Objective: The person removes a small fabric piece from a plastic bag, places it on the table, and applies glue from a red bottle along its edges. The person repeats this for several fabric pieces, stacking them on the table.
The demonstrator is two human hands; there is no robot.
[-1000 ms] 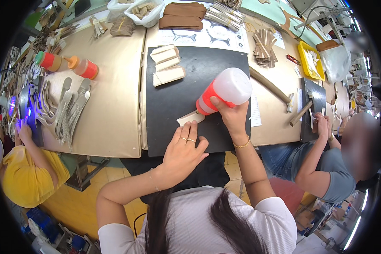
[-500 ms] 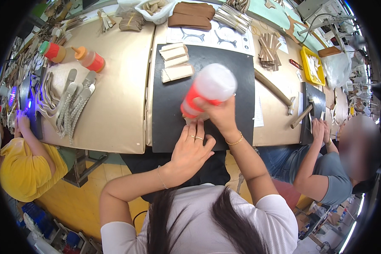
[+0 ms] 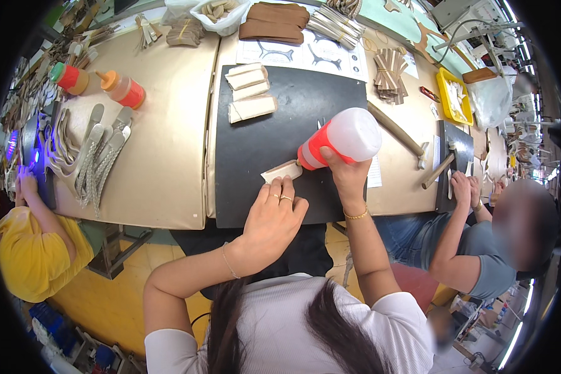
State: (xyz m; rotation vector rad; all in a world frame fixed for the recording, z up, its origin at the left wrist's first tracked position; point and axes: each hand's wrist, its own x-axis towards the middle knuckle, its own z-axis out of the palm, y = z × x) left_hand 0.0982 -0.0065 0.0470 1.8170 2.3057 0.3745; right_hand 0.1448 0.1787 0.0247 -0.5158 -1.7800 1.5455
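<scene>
Two hands work over a black mat (image 3: 249, 146) on the desk (image 3: 165, 156), each with a different job. The left hand (image 3: 269, 218) is open, its fingertips laid over the near edge of a small pale strip (image 3: 283, 169); it grasps nothing, and the light pressure probably serves to stop the strip from sliding. The strip lies at a slant near the middle of the mat, directly before the person, where both hands meet easily.

The right hand (image 3: 349, 179) is wrapped around a translucent squeeze bottle (image 3: 353, 131) with a red band, thumb across its side. The bottle is tipped, base up and to the right, likely so its contents gather at the nozzle, which points down at the strip's right end; whether the tip actually touches cannot be told.

Several similar pale pieces (image 3: 252, 108) sit at the mat's far left, within reach but out of the hands' way. A hammer (image 3: 396, 128) lies just beyond the mat's right edge, leaving the middle free. Two more bottles, one green-capped (image 3: 70, 78) and one orange-capped (image 3: 121, 89), stand or lean well to the left; the angle leaves that unclear.
</scene>
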